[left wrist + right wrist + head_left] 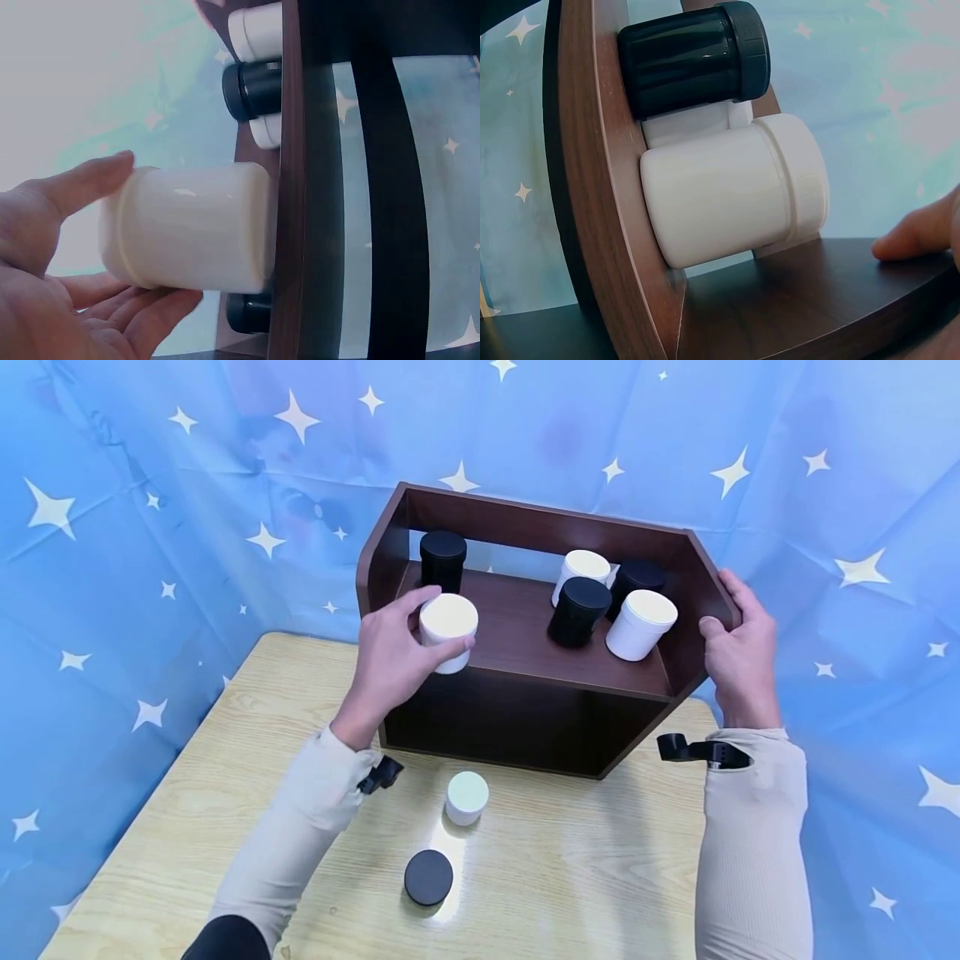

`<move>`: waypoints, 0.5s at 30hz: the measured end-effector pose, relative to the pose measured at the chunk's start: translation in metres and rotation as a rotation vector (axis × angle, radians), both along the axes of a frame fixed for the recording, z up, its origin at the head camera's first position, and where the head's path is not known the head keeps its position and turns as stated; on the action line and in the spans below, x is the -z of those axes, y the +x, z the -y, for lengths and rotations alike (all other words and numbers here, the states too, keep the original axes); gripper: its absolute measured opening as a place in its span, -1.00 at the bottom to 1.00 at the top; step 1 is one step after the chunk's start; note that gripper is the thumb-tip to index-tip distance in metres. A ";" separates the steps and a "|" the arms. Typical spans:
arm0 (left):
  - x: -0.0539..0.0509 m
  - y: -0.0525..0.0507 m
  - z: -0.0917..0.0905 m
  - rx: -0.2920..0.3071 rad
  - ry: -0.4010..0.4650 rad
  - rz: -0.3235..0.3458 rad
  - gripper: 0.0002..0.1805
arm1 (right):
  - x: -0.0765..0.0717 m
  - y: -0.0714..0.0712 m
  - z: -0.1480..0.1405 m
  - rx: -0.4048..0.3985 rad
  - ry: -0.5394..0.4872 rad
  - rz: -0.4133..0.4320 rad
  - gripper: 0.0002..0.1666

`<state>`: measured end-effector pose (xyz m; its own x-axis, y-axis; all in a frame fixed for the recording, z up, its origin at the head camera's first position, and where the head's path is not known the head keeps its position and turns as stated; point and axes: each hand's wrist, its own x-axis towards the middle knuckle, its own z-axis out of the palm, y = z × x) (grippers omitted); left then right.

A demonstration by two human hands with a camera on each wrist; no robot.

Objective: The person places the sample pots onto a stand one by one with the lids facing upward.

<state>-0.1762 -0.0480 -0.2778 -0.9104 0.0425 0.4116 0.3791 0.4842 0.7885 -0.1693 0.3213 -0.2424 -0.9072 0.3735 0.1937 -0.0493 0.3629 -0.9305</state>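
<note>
My left hand (393,647) grips a white lidded jar (448,631) between thumb and fingers, at the front left of a dark brown wooden shelf (510,635). In the left wrist view the jar (191,229) looks level with the shelf board's edge; whether it touches the board I cannot tell. Behind it stands a black jar (442,560). My right hand (742,652) holds the shelf's right side panel, thumb on the inner face. Near that panel, a white jar (642,625) and a black jar (579,612) stand in front of another white jar (583,572) and another black jar (637,581).
On the wooden table (300,693) before the shelf stand a small white-lidded jar (467,797) and a black-lidded jar (428,877). A blue curtain with white stars (225,468) hangs behind and at both sides.
</note>
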 end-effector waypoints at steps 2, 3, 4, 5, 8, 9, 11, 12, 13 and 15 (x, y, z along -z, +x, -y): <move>-0.001 -0.010 -0.001 -0.023 -0.040 0.006 -0.24 | 0.001 0.000 0.000 0.004 0.016 0.012 -0.25; -0.002 -0.014 -0.001 -0.035 -0.053 0.013 -0.23 | 0.001 0.000 0.001 0.004 0.025 0.018 -0.25; -0.002 -0.018 -0.002 -0.048 -0.059 0.018 -0.23 | 0.001 0.000 0.001 0.002 0.030 0.023 -0.25; -0.002 -0.022 -0.002 -0.059 -0.064 0.023 -0.22 | 0.002 -0.001 0.001 0.000 0.035 0.027 -0.26; -0.003 -0.030 -0.006 -0.091 -0.091 0.049 -0.21 | 0.002 -0.001 0.002 -0.002 0.044 0.030 -0.26; -0.003 -0.032 -0.008 -0.095 -0.104 0.056 -0.20 | 0.002 -0.001 0.002 -0.001 0.044 0.023 -0.25; -0.004 -0.036 -0.012 -0.096 -0.122 0.071 -0.20 | 0.002 0.000 0.001 0.002 0.042 0.014 -0.25; -0.005 -0.038 -0.014 -0.099 -0.131 0.076 -0.21 | 0.003 0.000 0.001 0.003 0.039 0.010 -0.25; -0.006 -0.039 -0.017 -0.102 -0.136 0.079 -0.21 | 0.002 0.000 0.000 0.004 0.039 0.007 -0.25; -0.007 -0.042 -0.020 -0.114 -0.148 0.083 -0.21 | 0.000 0.001 -0.001 -0.001 0.026 0.002 -0.25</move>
<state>-0.2178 -0.0276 -0.2708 -0.9434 -0.0083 0.3315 0.2515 0.6335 0.7317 -0.1683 0.3219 -0.2428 -0.9080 0.3673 0.2015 -0.0479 0.3869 -0.9209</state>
